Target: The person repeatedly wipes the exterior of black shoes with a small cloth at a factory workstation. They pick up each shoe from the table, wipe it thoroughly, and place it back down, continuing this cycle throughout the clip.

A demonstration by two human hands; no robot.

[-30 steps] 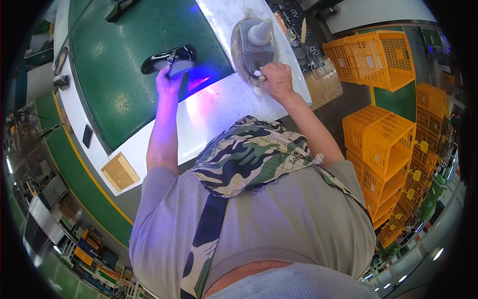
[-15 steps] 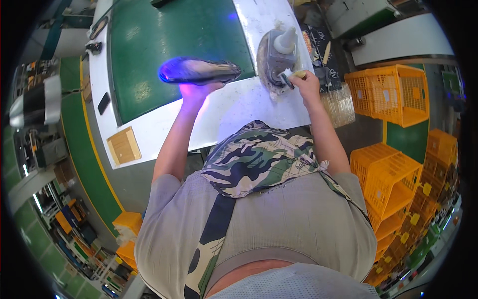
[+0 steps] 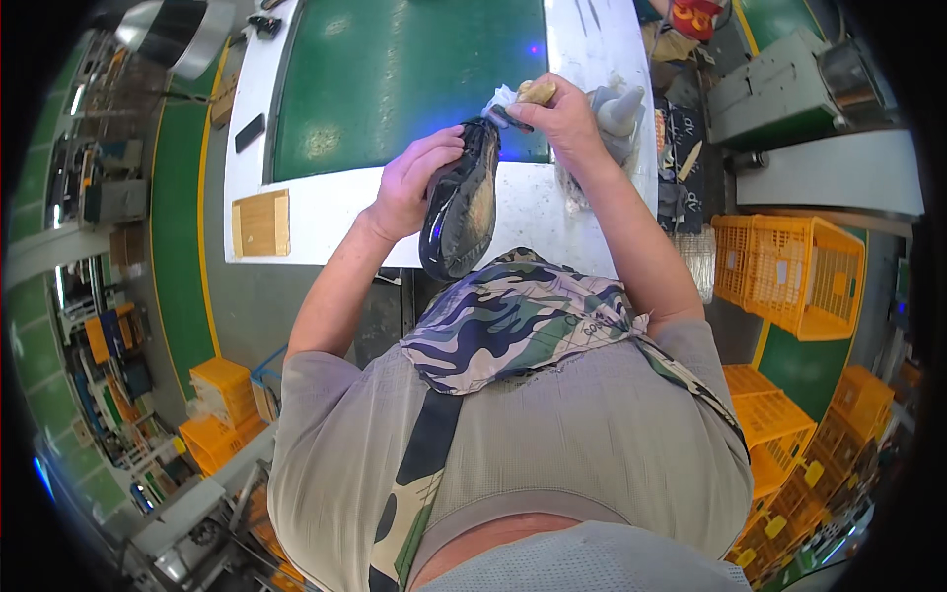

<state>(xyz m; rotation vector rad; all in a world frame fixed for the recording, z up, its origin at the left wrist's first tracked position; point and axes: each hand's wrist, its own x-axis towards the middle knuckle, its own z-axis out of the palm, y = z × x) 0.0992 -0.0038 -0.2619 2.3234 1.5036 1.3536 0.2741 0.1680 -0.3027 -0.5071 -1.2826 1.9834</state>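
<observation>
My left hand [image 3: 409, 189] grips a glossy black shoe [image 3: 464, 202] from its left side. The shoe is held bottom up, its tan underside facing me, and one end points toward my apron. Between the fingers of my right hand [image 3: 574, 126] is a small brush [image 3: 536, 93] with a yellowish handle and whitish bristles. The bristles are at the shoe's far end; whether they touch it I cannot tell. Beyond my right wrist stands a pale squeeze bottle [image 3: 622, 111] with a pointed nozzle, beside a stained grey pot partly hidden by my hand and forearm.
The white table [image 3: 345, 202] carries a green mat [image 3: 395, 79]. On its left lie a dark phone [image 3: 250, 133] and a wooden board [image 3: 260, 223]. Orange crates [image 3: 789, 266] stand at the right, more [image 3: 222, 390] at the lower left. A lamp-like shade [image 3: 178, 35] hangs at the upper left.
My left hand has drawn the shoe toward me and turned it from lying crosswise to pointing at my body. My right hand has moved the brush left from the pot to the shoe.
</observation>
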